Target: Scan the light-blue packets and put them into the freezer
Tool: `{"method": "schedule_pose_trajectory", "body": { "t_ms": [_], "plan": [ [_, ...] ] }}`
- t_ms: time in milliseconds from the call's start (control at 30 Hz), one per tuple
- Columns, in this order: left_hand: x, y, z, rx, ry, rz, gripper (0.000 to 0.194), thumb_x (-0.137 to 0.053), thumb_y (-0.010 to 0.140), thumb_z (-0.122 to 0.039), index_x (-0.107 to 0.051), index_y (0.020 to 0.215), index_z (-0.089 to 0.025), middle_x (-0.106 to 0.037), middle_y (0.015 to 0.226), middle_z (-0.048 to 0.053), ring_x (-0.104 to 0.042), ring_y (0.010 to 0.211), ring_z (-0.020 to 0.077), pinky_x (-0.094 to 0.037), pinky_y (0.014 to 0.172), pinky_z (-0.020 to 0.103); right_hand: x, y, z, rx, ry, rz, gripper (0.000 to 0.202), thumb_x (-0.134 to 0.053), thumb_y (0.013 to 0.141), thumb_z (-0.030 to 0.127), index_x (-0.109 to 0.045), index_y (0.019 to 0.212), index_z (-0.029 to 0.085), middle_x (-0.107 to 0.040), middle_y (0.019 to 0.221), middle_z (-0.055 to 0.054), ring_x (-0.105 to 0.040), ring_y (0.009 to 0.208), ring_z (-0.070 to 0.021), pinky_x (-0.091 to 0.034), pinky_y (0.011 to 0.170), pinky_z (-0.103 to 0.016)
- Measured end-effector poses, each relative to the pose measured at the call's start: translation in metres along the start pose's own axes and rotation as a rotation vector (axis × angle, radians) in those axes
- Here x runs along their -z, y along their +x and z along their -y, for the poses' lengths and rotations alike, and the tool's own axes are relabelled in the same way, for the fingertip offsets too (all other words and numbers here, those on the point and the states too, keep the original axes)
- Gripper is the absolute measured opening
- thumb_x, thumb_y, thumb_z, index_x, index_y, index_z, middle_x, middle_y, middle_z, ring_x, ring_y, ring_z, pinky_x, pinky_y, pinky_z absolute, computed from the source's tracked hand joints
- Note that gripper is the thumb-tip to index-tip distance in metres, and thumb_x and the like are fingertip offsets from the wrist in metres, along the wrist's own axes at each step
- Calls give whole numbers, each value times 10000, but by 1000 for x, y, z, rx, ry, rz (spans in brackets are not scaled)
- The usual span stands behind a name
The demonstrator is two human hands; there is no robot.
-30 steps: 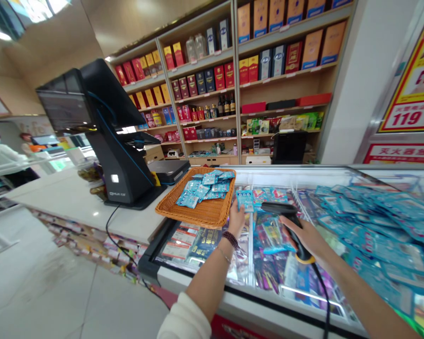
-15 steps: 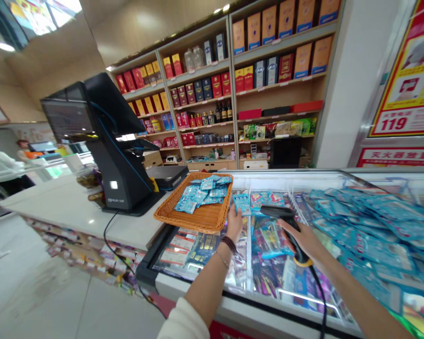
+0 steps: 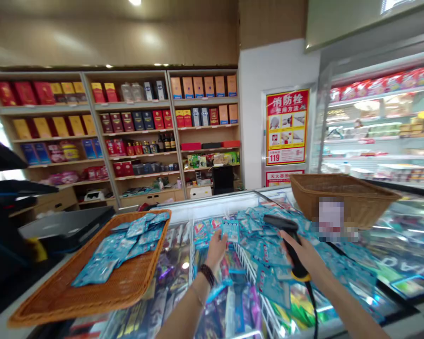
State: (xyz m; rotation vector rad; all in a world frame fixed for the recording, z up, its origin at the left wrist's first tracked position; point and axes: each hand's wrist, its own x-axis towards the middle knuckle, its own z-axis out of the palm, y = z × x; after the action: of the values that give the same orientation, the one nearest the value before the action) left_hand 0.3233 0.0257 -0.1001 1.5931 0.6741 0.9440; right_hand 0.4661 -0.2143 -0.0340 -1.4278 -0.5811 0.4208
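My left hand (image 3: 216, 249), with a dark bead bracelet at the wrist, reaches over the glass-topped freezer. Its fingers are pinched on a small blue packet (image 3: 230, 230). My right hand (image 3: 305, 252) grips a black handheld barcode scanner (image 3: 292, 240), whose head points left toward that packet. The scanner's cable hangs down from its yellow-ringed base. Two blue packets with red prints (image 3: 199, 234) lie just left of my left hand. Under and beyond the scanner spreads a heap of similar blue packets (image 3: 268, 254). At left, an orange-brown wicker basket (image 3: 141, 287) holds a pile of blue packets (image 3: 116, 249).
A second, tan basket (image 3: 346, 193) stands on the freezer at right. The dark checkout terminal (image 3: 3, 202) and a flat black device (image 3: 69, 230) are at far left. Shelves of boxed goods (image 3: 137, 122) line the back wall, beside a red fire-hydrant poster (image 3: 288, 127).
The view has swung right, bringing the tan basket into sight. My left hand has moved with its packet from beside the wicker basket, past the red-printed packets, closer to the scanner.
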Motion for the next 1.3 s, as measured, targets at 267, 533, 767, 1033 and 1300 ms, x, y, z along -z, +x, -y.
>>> {"method": "schedule_pose_trajectory", "body": {
  "t_ms": [267,533,767,1033,1300],
  "plan": [
    [-113,17,-54,35,-164,369,179,-755,810,-281,-668,929,-180,-688,842,20,-669,664,136,-529,676,254,62,-7,-2,32,-17,-183,472,-781,643,648,-554,696,236,-581,515,43,-478,327,-111,-347,326,-251],
    [-112,19,-74,-80,-164,354,590,-764,750,-140,-641,1326,-176,-681,1349,213,-718,1097,298,-548,992,447,44,-13,-4,29,-47,-126,454,-763,697,639,-523,647,257,-573,511,31,-481,344,-126,-366,348,-276],
    [16,21,-76,-278,57,50,365,-646,825,-105,-693,1173,-204,-776,1079,100,-712,824,178,-575,813,319,-30,-6,-9,6,16,70,437,-773,709,630,-581,703,237,-574,515,40,-478,338,-113,-347,335,-254],
    [216,-10,-68,-123,654,-265,314,-596,871,-117,-692,1167,-154,-725,1266,158,-674,1194,257,-502,1067,383,-150,-13,-15,-52,108,352,458,-797,702,617,-577,636,221,-565,508,36,-464,327,-92,-349,337,-246],
    [340,-57,-68,438,1299,-337,727,-691,877,-387,-428,1514,-157,-318,1658,274,-322,1521,465,-362,1126,615,-206,-34,-34,-109,117,501,460,-808,687,627,-585,745,230,-561,530,52,-471,350,-109,-361,343,-261]
  ]
}}
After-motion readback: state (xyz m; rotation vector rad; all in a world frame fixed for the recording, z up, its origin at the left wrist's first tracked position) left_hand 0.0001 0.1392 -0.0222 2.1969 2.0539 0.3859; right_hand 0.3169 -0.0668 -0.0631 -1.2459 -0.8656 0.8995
